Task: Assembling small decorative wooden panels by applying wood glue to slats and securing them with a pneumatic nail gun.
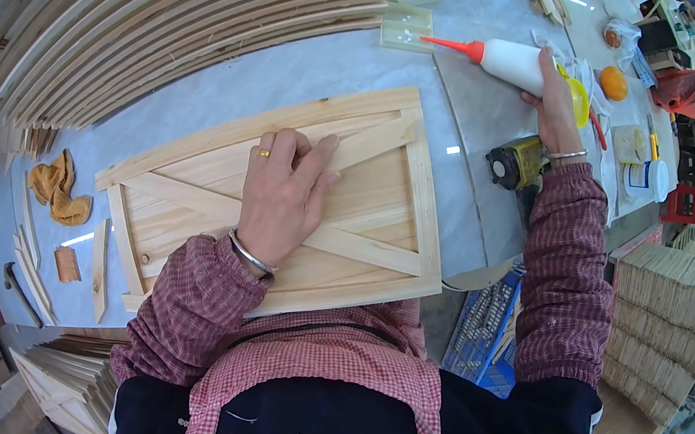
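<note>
A pale wooden panel [360, 201] with a raised frame and crossing diagonal slats lies on the table in front of me. My left hand [282, 192] rests over its middle, fingers bent. Its thumb and forefinger close about the lower end of the upper-right slat [379, 141], and the hand covers where the slats meet. At the upper right, my right hand [557, 105] grips a white glue bottle [512, 63] lying sideways in the air. The bottle's red nozzle points left, above a small clear tray [406, 30].
Long wooden boards [215, 17] stand stacked along the table's far left. A yellow-black tape measure [517, 161] sits below my right hand, an orange [613, 83] beyond it. Brown cloth gloves [60, 187] and a hammer [23, 290] lie left; a blue crate [481, 329] stands low right.
</note>
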A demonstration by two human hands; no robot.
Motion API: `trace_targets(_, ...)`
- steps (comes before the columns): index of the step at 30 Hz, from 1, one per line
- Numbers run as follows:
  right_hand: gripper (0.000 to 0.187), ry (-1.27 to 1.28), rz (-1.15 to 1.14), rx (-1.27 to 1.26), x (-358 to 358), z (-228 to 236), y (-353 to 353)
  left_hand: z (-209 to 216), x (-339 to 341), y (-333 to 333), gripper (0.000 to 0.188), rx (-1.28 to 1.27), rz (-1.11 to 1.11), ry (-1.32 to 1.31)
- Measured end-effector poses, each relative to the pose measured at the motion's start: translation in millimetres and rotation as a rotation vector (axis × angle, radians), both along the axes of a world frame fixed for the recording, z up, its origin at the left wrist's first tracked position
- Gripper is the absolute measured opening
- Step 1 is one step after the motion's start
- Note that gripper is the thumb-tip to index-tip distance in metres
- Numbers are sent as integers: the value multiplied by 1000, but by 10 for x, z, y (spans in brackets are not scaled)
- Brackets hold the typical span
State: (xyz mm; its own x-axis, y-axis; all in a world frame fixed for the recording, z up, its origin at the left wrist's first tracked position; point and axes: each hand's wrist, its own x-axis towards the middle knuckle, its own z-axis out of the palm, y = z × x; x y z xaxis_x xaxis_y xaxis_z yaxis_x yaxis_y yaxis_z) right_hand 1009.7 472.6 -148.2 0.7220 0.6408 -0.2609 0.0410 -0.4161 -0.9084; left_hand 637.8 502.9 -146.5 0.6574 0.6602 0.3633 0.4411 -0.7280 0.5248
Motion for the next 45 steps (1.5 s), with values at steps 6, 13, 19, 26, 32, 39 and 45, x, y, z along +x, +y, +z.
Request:
trace_targets(6, 59, -313, -26, -34, -94, 19, -15, -109, 72, 21, 35, 38, 16, 30)
trace_targets(13, 49, -555, 36, 85, -239, 163, -220, -119, 41, -9, 33, 18, 41, 94)
trace_targets(19, 39, -557, 81, 248, -630, 254, -439, -122, 35, -31, 32, 28, 62, 112)
trace_targets(26, 28, -432, 183, 194, -1247, 270, -704, -195, 48, -81, 33, 80, 62, 104)
trace_targets(32, 22, -537, 364, 260, -1633, 217, -795, -213, -9, -122, 30, 76, 84, 117)
trace_targets(39, 19, -467, 432, 185, -1905, 102, -974, -314, -60, -177, 27, 145, 98, 79)
trace_targets(45, 17, -451, 444, 125, -2013, 19, -1078, -324, -102, -207, 28, 123, 106, 84)
